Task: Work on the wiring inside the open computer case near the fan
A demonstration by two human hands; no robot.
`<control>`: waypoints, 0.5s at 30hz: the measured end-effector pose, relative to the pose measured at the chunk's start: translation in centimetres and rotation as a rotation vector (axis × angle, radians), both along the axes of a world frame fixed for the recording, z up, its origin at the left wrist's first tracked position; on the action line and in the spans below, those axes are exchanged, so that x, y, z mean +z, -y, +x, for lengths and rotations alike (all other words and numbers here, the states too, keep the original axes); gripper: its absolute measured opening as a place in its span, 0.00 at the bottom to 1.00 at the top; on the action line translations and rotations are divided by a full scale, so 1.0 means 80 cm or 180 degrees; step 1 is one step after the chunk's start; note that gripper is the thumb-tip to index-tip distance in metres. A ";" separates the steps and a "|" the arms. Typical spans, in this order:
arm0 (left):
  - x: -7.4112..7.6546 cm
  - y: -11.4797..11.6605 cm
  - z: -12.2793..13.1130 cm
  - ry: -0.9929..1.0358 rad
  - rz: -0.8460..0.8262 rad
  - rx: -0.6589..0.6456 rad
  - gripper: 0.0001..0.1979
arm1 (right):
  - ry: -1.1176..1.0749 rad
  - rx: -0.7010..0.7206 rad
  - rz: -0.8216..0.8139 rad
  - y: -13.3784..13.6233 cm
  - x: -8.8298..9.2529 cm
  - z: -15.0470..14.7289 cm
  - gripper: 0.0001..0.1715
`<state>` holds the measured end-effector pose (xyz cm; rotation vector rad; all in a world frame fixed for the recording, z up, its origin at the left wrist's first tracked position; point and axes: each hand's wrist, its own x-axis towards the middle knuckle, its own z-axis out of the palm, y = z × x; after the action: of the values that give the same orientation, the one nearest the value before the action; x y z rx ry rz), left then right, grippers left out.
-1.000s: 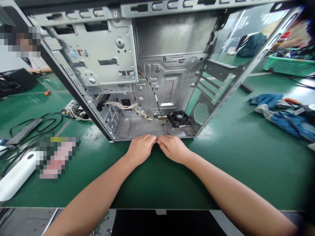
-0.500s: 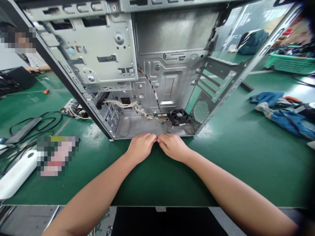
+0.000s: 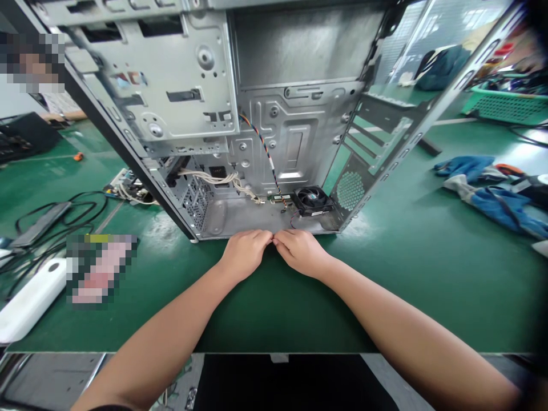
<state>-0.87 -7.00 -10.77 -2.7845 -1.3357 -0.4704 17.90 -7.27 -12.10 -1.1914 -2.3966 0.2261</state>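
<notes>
In the head view an open desktop computer case (image 3: 295, 134) stands on the green table, its inside facing me. My left hand (image 3: 247, 252) is closed, fingers curled, at the bottom front edge of the case. My right hand (image 3: 300, 250) is closed too and meets the left one at the fingertips. Whatever the fingers may hold is hidden. Just behind them, on the case floor, lie a black CPU cooler fan (image 3: 312, 200) and a green memory stick (image 3: 279, 197). White cables (image 3: 214, 178) and a thin multicoloured cable (image 3: 266, 149) hang inside the case.
To the left are a white power strip (image 3: 32, 299), a black adapter (image 3: 43, 224) with tangled cords, a circuit board (image 3: 128, 188) and a blurred-out item (image 3: 103, 268). Blue gloves (image 3: 492, 194) lie to the right, with a green basket (image 3: 507, 105) behind.
The view has shifted slightly, so the table edge and case sit a little higher. Both hands keep their closed pose at the case edge.
</notes>
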 end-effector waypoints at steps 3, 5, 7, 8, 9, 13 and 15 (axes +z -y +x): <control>-0.003 -0.001 0.000 0.0032 0.0015 -0.0005 0.09 | 0.0005 -0.0007 0.0031 0.000 0.000 0.000 0.13; -0.004 -0.001 0.000 0.0052 0.0008 -0.0011 0.09 | -0.0007 -0.0019 0.0021 0.001 0.000 0.000 0.12; -0.003 -0.001 0.000 0.0073 -0.0008 -0.0002 0.09 | -0.0029 -0.0033 -0.0008 0.001 0.001 0.000 0.12; -0.003 -0.001 0.000 0.0089 -0.0014 0.0002 0.09 | -0.0045 -0.0040 -0.0017 0.001 0.001 0.000 0.12; -0.003 -0.001 0.000 0.0109 -0.0016 0.0005 0.10 | -0.0058 -0.0043 -0.0025 0.001 0.002 -0.001 0.12; -0.004 0.000 0.000 0.0230 0.0007 0.0063 0.09 | -0.0113 -0.0047 -0.0041 0.001 0.003 0.000 0.12; -0.005 0.000 0.000 0.0244 0.0038 0.0079 0.10 | -0.0118 -0.0047 -0.0055 0.001 0.003 0.001 0.12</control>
<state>-0.83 -6.97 -11.17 -2.7635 -1.3753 -0.5879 17.96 -7.37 -11.88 -1.2016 -2.3577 0.2626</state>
